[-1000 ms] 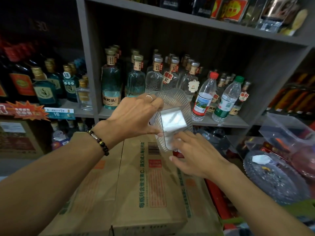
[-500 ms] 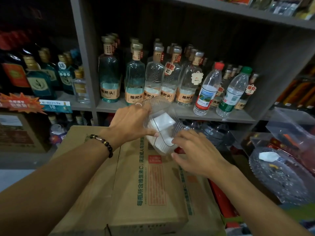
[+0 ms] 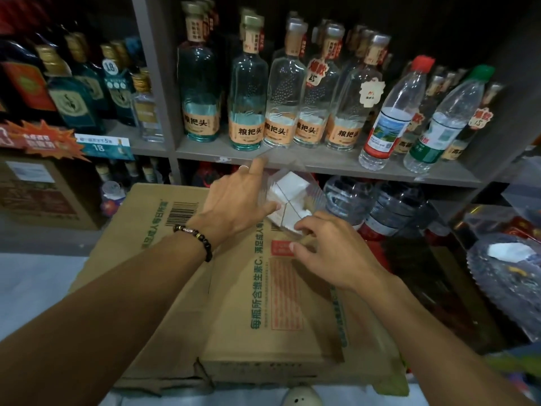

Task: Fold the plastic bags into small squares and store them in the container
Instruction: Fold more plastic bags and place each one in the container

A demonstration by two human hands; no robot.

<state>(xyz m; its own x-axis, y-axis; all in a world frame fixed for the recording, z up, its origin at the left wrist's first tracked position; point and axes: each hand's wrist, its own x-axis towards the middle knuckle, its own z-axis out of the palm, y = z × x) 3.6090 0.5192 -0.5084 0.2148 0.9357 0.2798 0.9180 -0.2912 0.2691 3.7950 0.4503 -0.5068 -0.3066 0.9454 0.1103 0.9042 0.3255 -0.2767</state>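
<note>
Storing folded bags (image 3: pixel 288 190): left hand (image 3: pixel 234 206) grips the container (image 3: pixel 314 196), right hand's (image 3: pixel 330 250) fingers curl at its near edge; next, set it down.

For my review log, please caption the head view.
Both hands, left hand and right hand, hold a clear container of folded white bags over a cardboard box.
</note>
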